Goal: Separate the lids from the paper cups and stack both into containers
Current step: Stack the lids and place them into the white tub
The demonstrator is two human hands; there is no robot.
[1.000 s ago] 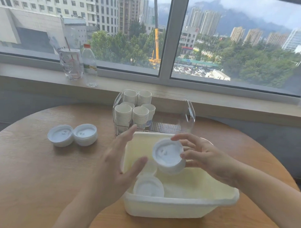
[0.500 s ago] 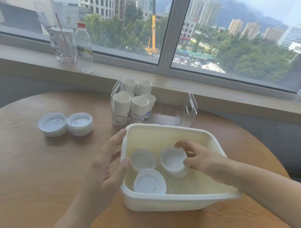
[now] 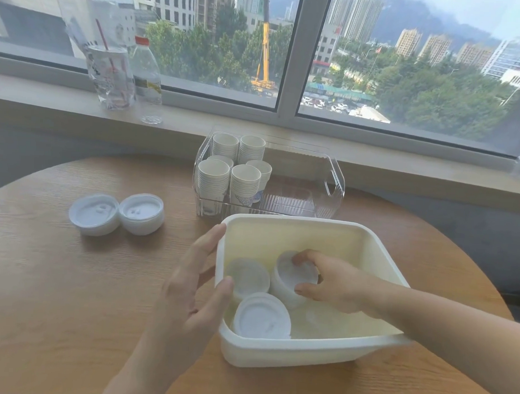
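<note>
Lids [image 3: 260,316]: seemingly three stacks in cream tub [image 3: 366,239]; cups [image 3: 224,178] in clear bin [image 3: 333,181]

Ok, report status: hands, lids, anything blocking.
Right hand gripping lid stack inside white tub. Left hand open at tub's edge. Nothing blocking.

A round wooden table [image 3: 72,293] stands near the window. On it, at the near side, sits a cream plastic tub [image 3: 291,349]. Just behind the tub is a clear plastic bin [image 3: 330,184], with stacks of paper cups inside. To the left, two stacks of white lids [image 3: 116,214] lie side by side, touching each other.
</note>
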